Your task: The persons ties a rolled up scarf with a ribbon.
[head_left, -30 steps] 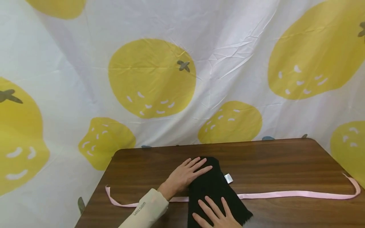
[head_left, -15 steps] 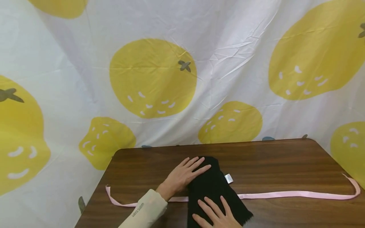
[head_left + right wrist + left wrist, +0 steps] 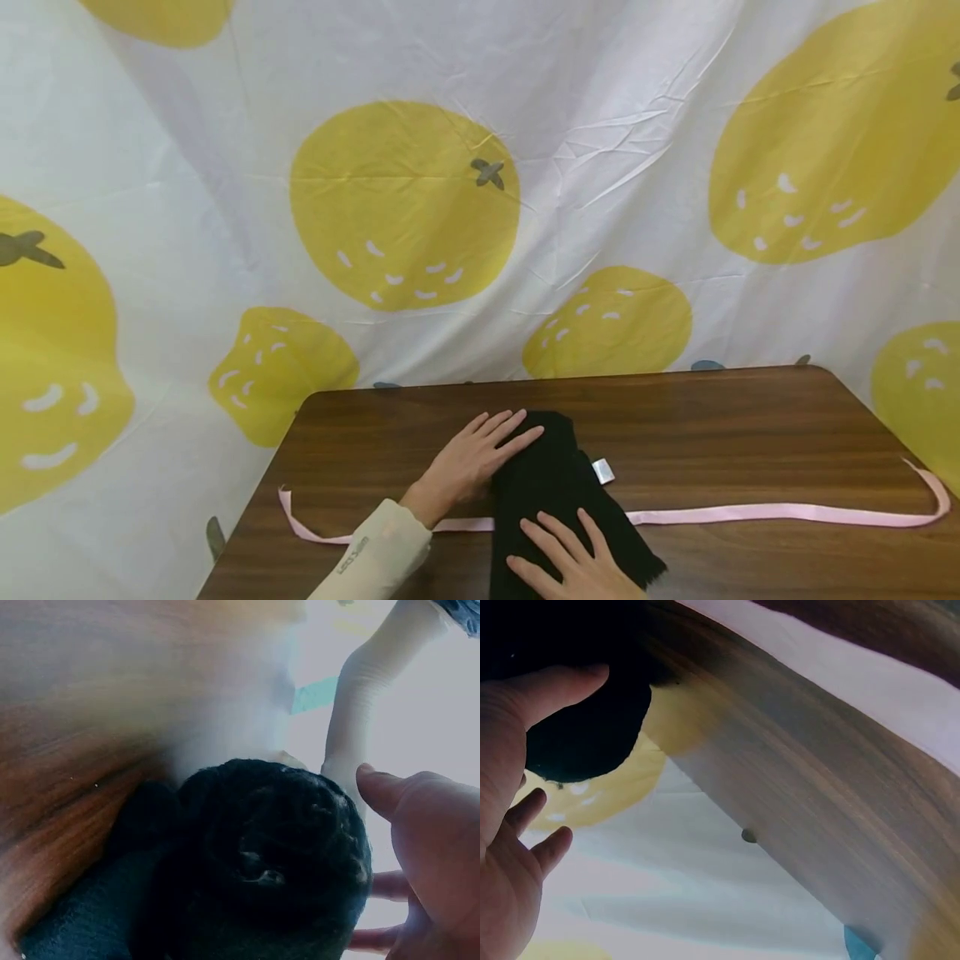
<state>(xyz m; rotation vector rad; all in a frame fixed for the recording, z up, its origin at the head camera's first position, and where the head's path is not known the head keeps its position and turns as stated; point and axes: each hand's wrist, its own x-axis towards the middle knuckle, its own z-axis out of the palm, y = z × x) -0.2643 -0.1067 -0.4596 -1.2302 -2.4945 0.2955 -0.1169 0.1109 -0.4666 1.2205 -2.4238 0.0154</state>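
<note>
A piece of black knitted cloth [image 3: 551, 492], folded over on itself, lies across the pink ribbon [image 3: 772, 512]. A small white label [image 3: 603, 471] sticks out from its right side, and its near right corner looks frayed. My left hand [image 3: 465, 460] rests on the cloth's far left part, fingers spread. Closer to me, my right hand [image 3: 577, 562] lies on top of the cloth with its fingers spread. In the right wrist view, the rounded, layered end of the black cloth [image 3: 270, 862] sits beside my right hand [image 3: 442, 855]. The ribbon's middle is hidden under the cloth.
The dark wooden table [image 3: 712, 433] has rounded far corners. Behind it hangs a white curtain [image 3: 420, 50] printed with yellow fruit. One ribbon end curls up near the table's left side, the other near its right edge.
My left hand has slid slightly left and towards me, so its fingertips cover less of the cloth. The right hand has hardly moved, and the ribbon lies as before.
</note>
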